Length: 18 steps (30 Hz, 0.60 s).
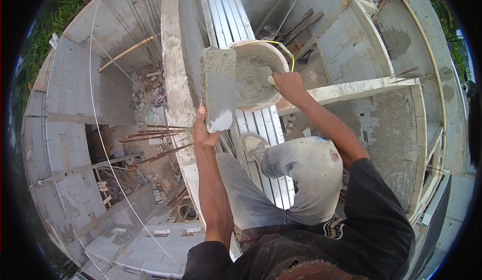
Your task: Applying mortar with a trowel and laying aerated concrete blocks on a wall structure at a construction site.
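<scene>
My left hand (205, 130) grips a grey block (218, 84) near its lower end, its long face coated with wet mortar and a paler patch at the bottom. My right hand (288, 86) is closed on the handle of a trowel (263, 77), whose blade is in a round bucket (275, 57) of grey mortar (246, 87), right beside the block. The bucket sits over long metal channels (226, 9), with a yellow cord at its right.
I am high on a narrow wall top (178, 79), one shoe (253, 144) on the channels (275, 184). Rebar (155, 134) juts out at the left, and a white line (100, 144) runs past. Rubble (148, 92) lies deep below, among block walls (70, 164).
</scene>
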Tool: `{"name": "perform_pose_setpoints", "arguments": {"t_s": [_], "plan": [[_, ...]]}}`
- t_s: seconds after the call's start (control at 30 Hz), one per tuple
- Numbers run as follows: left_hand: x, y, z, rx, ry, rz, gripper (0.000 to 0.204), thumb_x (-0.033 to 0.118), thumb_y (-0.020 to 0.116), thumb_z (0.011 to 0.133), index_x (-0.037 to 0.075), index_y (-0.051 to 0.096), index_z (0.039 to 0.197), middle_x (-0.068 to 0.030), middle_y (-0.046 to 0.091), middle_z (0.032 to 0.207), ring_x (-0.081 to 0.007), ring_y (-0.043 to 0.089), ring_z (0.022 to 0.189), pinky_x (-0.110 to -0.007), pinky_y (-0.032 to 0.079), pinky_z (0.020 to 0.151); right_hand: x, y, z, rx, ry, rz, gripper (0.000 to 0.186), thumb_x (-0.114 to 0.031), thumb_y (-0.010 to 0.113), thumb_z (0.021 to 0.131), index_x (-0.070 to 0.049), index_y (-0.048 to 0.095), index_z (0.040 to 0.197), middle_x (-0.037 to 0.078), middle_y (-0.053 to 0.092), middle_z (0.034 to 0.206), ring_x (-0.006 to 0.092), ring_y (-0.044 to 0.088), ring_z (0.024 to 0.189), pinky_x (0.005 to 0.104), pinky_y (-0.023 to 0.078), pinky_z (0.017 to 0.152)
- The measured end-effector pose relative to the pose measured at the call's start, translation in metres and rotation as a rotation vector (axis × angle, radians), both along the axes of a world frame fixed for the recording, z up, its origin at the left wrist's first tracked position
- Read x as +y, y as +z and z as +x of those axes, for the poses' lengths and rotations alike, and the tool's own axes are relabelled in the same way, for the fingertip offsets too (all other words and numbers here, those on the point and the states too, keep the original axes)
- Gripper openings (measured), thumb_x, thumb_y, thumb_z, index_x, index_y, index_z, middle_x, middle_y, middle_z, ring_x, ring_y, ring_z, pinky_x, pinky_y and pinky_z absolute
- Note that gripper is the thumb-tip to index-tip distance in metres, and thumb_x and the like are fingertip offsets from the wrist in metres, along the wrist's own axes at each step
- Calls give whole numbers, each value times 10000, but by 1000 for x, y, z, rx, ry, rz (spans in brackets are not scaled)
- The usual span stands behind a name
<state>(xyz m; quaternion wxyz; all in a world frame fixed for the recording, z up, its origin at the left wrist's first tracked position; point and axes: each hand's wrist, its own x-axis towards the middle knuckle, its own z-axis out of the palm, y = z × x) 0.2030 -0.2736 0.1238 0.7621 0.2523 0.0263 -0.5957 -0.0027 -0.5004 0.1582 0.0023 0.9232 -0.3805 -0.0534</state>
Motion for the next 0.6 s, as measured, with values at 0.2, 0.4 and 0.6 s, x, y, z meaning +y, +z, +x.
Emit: {"name": "perform_pose_setpoints", "arguments": {"t_s": [0.2, 0.4, 0.6], "plan": [[7, -3, 3, -63, 110, -67, 919, 256, 795, 777, 123, 225, 1487, -89, 458, 1378, -261, 501, 1223, -425, 462, 1000, 15, -10, 0, -103, -133, 202, 298, -280, 722, 759, -97, 651, 984, 131, 687, 829, 309, 675, 815, 443, 528, 709], [-2, 23, 11, -371, 113, -76, 915, 137, 792, 756, 123, 215, 1467, -81, 443, 1370, -259, 483, 1221, -423, 419, 1037, 36, -5, -2, -172, -242, 294, 382, -307, 716, 785, -103, 649, 1101, 151, 689, 860, 312, 664, 868, 448, 515, 753], [-14, 33, 11, -413, 116, 0, 893, 83, 761, 760, 136, 215, 1465, -82, 416, 1391, -260, 431, 1269, -418, 370, 1067, 39, -5, 11, -312, -171, 331, 379, -295, 706, 796, -91, 646, 1110, 157, 689, 854, 339, 670, 824, 445, 524, 723]]}}
